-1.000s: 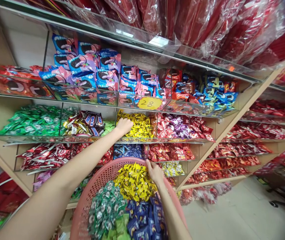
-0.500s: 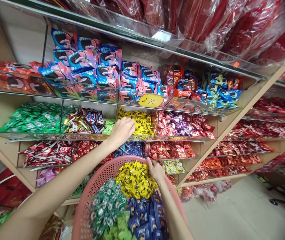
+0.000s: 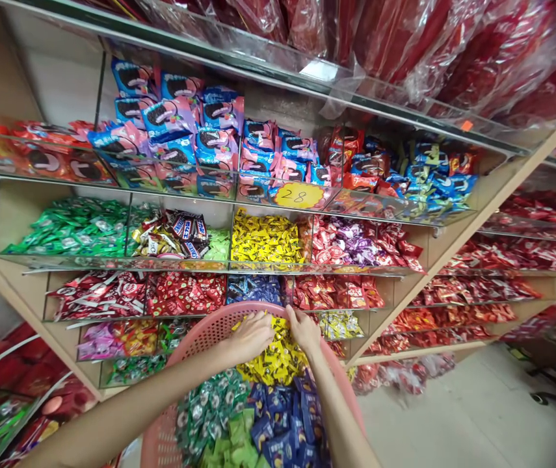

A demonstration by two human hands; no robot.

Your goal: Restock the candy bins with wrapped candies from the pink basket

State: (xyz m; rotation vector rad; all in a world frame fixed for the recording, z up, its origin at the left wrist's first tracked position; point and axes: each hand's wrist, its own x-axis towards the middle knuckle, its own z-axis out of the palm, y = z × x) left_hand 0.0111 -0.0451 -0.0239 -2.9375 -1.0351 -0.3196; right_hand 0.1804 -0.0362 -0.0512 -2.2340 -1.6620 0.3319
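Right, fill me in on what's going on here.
A person is handling wrapped sweets in front of some stocked shelves. Their right hand grips the far rim of a pink basket. Their left hand is inside it, over the yellow sweets; whether it holds any is hidden. The basket also has dark green sweets, light green sweets and blue sweets, each in its own heap.
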